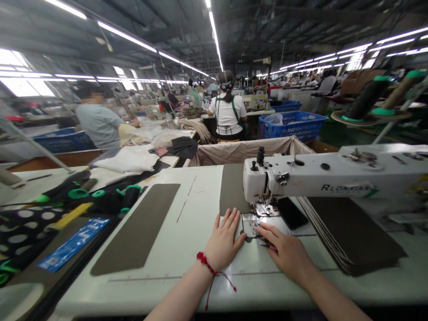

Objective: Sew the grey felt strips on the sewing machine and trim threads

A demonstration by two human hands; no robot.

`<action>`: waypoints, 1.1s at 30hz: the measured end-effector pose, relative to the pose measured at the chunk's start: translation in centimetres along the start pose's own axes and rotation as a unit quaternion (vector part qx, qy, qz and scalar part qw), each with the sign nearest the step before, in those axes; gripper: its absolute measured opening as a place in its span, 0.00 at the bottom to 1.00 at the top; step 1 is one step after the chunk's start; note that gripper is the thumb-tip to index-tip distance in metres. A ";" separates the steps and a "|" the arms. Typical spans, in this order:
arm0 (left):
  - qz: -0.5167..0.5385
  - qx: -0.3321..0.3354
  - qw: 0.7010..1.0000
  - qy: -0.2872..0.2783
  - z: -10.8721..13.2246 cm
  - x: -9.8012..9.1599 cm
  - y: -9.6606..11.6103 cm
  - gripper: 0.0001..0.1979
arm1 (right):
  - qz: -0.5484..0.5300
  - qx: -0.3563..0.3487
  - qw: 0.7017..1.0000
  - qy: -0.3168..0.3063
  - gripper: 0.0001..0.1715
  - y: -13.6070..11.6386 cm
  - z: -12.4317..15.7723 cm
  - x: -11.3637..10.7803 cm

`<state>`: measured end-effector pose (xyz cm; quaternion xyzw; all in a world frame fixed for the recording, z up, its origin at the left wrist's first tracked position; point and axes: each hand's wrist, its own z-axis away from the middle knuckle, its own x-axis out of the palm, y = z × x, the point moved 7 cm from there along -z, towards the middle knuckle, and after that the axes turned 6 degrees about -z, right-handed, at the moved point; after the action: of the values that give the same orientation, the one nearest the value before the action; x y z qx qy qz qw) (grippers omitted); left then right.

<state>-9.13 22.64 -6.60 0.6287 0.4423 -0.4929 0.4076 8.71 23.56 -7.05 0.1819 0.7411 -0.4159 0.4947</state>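
Panel (pixel 233 187) lies at the machine (pixel 301 185), near edge by our left hand (pixel 222 243), flat and open, holding nothing. Our right hand (pixel 289 252) curls loosely; its grip we cannot tell. We judge work midway, stitching unseen: another panel (pixel 137 227) left, a stack (pixel 354 232) right.

Grey-brown panel (pixel 230 189), white sewing machine (pixel 301 176), black fabric (pixel 28 222) with white dots, red-and-black bracelet (pixel 205 261).

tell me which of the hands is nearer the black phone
Right: the right hand is just on the near side of the black phone, while the left hand is farther off to the phone's left, palm down.
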 end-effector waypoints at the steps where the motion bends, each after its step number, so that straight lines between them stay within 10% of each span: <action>1: -0.001 0.000 1.000 0.000 0.0 0.1 0.0 0.31 | 0.000 0.001 1.000 0.001 0.35 0.0 0.0 0.0; 16: -0.048 -0.115 0.991 0.042 0.1 -2.7 -1.1 0.21 | -0.005 -0.006 1.000 0.029 0.30 -0.7 0.2 -0.9; 22: -0.089 -0.167 0.981 0.037 4.2 -3.0 -2.9 0.24 | -0.027 -0.008 0.999 0.019 0.30 -1.4 0.8 -2.2; 28: -0.016 -0.036 0.998 -0.056 11.4 -2.7 -3.4 0.37 | -0.214 0.111 0.968 0.070 0.16 -0.1 7.8 -4.6; 33: 0.087 0.079 0.989 -0.090 11.5 -3.2 -0.6 0.36 | -0.289 0.223 0.925 0.107 0.20 1.1 14.8 -3.2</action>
<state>-13.09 11.46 -5.60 0.6479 0.3068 -0.5435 0.4368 19.42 12.87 -7.15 0.1091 0.6977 -0.6737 0.2177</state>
